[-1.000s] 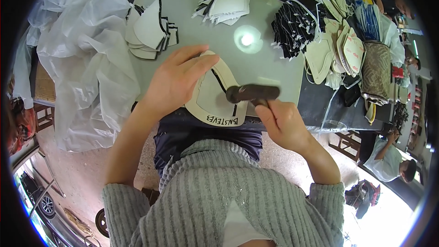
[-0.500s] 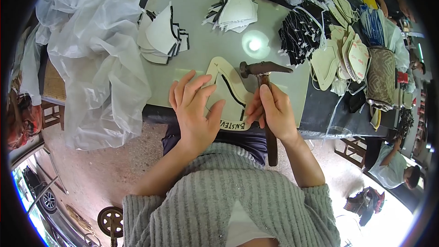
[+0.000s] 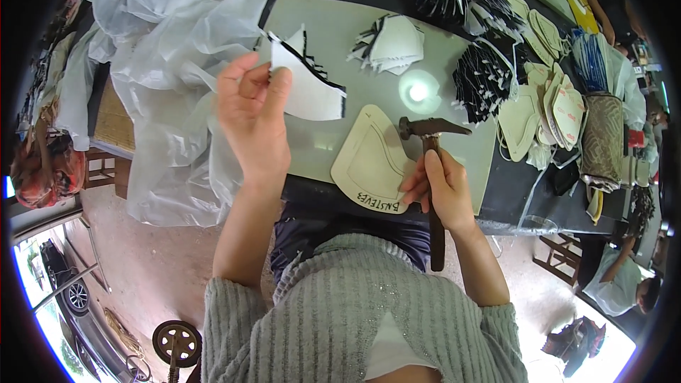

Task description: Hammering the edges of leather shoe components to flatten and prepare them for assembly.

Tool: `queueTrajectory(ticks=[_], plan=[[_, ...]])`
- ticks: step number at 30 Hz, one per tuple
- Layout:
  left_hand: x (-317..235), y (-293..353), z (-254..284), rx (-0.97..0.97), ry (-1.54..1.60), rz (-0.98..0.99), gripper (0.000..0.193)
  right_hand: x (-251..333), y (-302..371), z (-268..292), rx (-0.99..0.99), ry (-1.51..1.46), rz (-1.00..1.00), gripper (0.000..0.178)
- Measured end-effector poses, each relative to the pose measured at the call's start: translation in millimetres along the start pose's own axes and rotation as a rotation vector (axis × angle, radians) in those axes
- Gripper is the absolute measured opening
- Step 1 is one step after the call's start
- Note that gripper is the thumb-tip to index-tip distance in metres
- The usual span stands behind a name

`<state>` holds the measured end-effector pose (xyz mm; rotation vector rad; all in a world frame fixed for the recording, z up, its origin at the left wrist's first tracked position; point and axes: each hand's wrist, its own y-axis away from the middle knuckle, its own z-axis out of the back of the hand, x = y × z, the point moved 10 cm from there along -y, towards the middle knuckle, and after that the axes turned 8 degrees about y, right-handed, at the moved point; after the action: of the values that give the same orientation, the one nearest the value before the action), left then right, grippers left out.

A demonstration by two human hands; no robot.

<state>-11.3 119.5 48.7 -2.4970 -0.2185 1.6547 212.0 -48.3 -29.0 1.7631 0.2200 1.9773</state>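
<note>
My left hand point(image 3: 255, 117) is raised at the left, its thumb and fingers pinching a white curved cut piece point(image 3: 311, 94) with a black strip along its edge. Behind that piece, others of its kind are partly hidden on the left side of the grey work board point(image 3: 312, 145). In front of me lies a cream pattern board point(image 3: 362, 159) with a curved outline on it and dark lettering at its near edge. My right hand point(image 3: 448, 188) is closed round the handle of a hammer point(image 3: 431, 138), head pointing away from me, with fingertips at the pattern board's right edge.
A stack of white pieces point(image 3: 399, 44) sits at the far middle, with a tied black-and-white bundle point(image 3: 486, 78) to its right. More cream patterns point(image 3: 520, 117) lie further right, beside a patterned brown roll point(image 3: 601, 142). Clear plastic sheeting point(image 3: 170, 99) hangs over the table's left side.
My left hand has moved from the pattern board to the far left, now lifting a black-edged white piece. The black-edged piece on the pattern board is gone from it. The hammer stays in my right hand.
</note>
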Motion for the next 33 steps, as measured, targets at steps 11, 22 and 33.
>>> queueTrajectory(ticks=[11, 22, 33], plan=[[12.6, 17.2, -19.7, 0.189, 0.07, 0.104, 0.041, 1.7, 1.0, 2.0, -0.003, -0.017, -0.029, 0.033], [7.3, -42.1, 15.6, 0.134, -0.202, 0.028, 0.049, 0.0, -0.6, 0.4, 0.002, -0.058, -0.007, 0.03], [9.4, -16.4, -83.3, 0.531, -0.721, -0.57, 0.02, 3.6, -3.9, 0.3, 0.046, 0.026, -0.038, 0.031]])
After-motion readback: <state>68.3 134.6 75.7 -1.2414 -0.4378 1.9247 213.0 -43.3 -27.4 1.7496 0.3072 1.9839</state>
